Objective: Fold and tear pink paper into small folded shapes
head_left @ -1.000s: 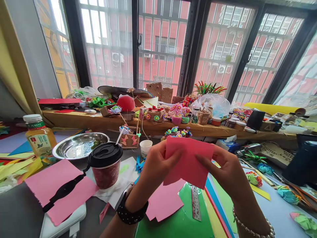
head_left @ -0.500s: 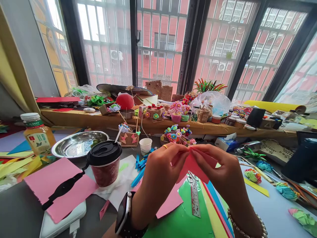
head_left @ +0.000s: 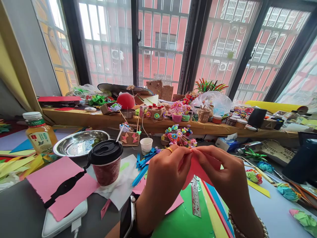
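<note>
A pink-red sheet of paper (head_left: pixel 198 170) hangs between my hands, its upper edge pinched at the fingertips. My left hand (head_left: pixel 170 168), with a gold ring and a dark watch at the wrist, closes thumb and fingers on the paper. My right hand (head_left: pixel 223 168), a bracelet at its wrist, pinches the same edge, and the fingertips of both hands meet. Below the paper, a metal ruler (head_left: pixel 195 200) lies on a green sheet (head_left: pixel 184 218). Scissors are partly hidden behind the paper. Pink paper (head_left: pixel 177 203) shows under my left forearm.
A lidded cup (head_left: pixel 106 165) stands on the left beside a steel plate (head_left: pixel 61 145) and a juice bottle (head_left: pixel 41 134). A small white cup (head_left: pixel 146 145) is behind my hands. Crumpled paper flowers (head_left: pixel 288 191) lie at right. Craft items line the windowsill (head_left: pixel 74 118).
My left hand has shifted slightly right, covering more of the pink paper on the table. The held sheet has moved a little right and down, hiding more of the scissors.
</note>
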Demonstrator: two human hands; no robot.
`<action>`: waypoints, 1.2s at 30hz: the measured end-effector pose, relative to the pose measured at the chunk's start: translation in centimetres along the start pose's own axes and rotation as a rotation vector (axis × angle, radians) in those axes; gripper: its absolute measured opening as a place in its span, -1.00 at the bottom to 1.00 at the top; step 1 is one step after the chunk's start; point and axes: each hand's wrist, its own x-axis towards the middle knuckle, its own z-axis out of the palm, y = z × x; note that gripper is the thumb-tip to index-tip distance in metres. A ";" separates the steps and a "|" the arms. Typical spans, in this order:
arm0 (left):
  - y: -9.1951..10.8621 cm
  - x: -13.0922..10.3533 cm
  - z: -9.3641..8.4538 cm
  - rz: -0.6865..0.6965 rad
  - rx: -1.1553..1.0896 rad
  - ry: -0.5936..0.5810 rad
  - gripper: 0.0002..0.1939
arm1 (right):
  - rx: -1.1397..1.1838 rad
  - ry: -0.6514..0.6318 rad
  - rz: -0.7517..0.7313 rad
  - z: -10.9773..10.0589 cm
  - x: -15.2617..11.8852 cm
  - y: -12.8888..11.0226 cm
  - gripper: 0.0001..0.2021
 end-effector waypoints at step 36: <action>-1.7 1.3 -2.0 -0.295 -0.599 -0.283 -0.87 | 0.692 -0.209 0.671 -0.9 0.5 -0.7 -0.82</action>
